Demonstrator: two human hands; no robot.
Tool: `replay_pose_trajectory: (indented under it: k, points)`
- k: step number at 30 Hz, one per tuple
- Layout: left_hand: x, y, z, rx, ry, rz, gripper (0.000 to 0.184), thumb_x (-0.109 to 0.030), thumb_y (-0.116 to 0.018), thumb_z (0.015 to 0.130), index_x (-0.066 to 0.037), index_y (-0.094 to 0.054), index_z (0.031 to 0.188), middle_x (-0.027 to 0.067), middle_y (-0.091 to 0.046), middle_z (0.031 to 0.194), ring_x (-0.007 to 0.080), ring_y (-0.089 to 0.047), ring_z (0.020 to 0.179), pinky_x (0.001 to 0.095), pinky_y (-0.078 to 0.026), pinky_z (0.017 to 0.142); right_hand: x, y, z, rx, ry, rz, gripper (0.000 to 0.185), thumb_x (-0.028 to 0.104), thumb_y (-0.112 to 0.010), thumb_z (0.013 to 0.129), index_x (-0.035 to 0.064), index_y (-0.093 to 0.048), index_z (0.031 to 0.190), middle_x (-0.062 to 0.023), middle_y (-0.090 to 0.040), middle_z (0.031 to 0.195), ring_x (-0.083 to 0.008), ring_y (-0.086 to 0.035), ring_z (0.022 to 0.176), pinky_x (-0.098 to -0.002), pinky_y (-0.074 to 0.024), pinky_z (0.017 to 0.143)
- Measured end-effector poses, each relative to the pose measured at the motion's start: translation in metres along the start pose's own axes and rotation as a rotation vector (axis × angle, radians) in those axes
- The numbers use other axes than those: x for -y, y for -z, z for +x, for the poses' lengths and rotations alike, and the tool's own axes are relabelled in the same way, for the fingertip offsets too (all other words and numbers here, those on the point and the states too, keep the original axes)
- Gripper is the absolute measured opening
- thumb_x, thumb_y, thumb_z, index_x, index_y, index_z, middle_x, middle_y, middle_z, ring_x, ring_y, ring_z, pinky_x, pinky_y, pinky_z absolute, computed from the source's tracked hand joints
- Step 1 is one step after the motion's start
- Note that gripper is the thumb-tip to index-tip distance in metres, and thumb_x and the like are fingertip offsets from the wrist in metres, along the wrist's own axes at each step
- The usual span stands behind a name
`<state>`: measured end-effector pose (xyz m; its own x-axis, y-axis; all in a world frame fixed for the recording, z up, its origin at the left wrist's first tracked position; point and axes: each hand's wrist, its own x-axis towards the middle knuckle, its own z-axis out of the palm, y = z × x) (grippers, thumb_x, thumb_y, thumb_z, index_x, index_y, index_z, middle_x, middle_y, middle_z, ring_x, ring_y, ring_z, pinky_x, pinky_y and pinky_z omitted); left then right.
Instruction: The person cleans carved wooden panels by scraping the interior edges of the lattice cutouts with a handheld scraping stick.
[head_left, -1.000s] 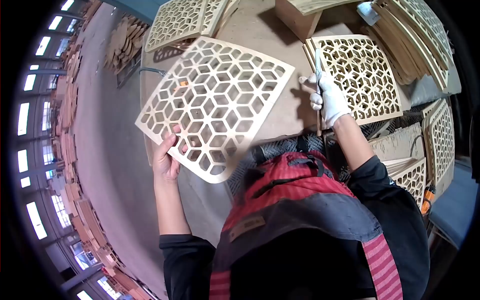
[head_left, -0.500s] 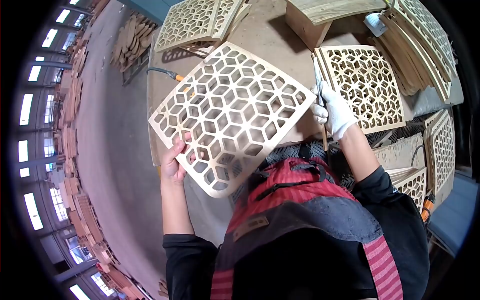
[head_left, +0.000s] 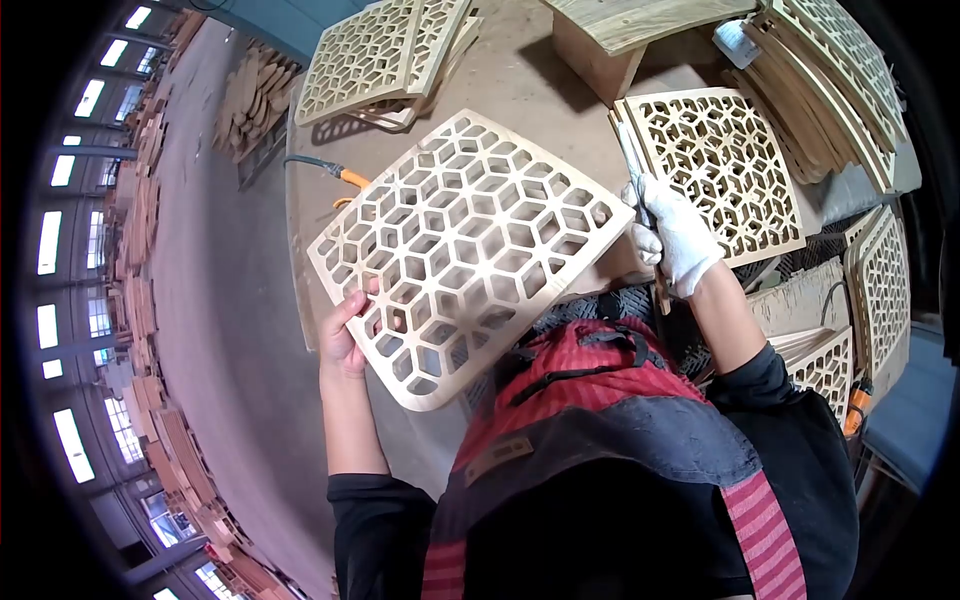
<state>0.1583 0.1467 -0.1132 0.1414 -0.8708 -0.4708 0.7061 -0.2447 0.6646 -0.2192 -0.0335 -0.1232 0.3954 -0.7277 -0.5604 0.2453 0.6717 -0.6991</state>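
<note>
above the workbench (head_left: 510,80) and before the red apron (head_left: 625,365), one lattice panel (head_left: 478,228) is held aslant; its long axis appears to be run from lower left to upper right, with a rounded corner pointed toward the apron. to its right, a lattice stack (head_left: 722,175) is laid on the bench. the panel's lower-left edge is clamped by the bare left hand (head_left: 347,328). a slender tool (head_left: 630,150) is gripped by the gloved right hand (head_left: 680,235), pale end pointed away from the body. glove-to-panel contact cannot be determined.
</note>
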Motion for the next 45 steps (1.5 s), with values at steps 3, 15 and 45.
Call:
replay_pose_trajectory:
  k: [3,15,45]
  points:
    - [0.0,0.003,0.005,-0.057,0.011,-0.047,0.03,-0.012,-0.057,0.09,0.008,-0.059,0.112,0.0251,-0.066,0.101,0.0299,-0.07,0.071,0.0342,-0.061,0.059,-0.001,0.005,0.003,-0.023,0.026,-0.036,0.021,0.029,-0.045,0.098,0.0114,-0.052,0.088,0.0025,-0.04,0.057,-0.007,-0.032,0.039,-0.0214,-0.023,0.034]
    - [-0.005,-0.018,0.0,-0.073,0.059,-0.02,0.035,-0.009,-0.055,0.089,0.012,-0.055,0.117,0.0247,-0.066,0.102,0.0309,-0.071,0.073,0.0395,-0.063,0.065,-0.008,0.017,0.01,-0.046,0.021,-0.039,0.02,0.026,-0.046,0.097,0.0124,-0.053,0.084,0.0038,-0.038,0.055,-0.0072,-0.032,0.037,-0.0222,-0.0221,0.033]
    - [-0.077,-0.136,0.021,-0.109,-0.013,0.339,0.061,-0.05,-0.046,0.096,0.004,-0.053,0.126,0.0167,-0.066,0.11,0.0247,-0.069,0.091,0.0387,-0.059,0.078,-0.091,-0.012,-0.009,0.711,-0.36,-0.479,0.031,0.031,-0.045,0.099,0.004,-0.059,0.104,0.0002,-0.051,0.067,-0.0098,-0.04,0.04,-0.0257,-0.0318,0.037]
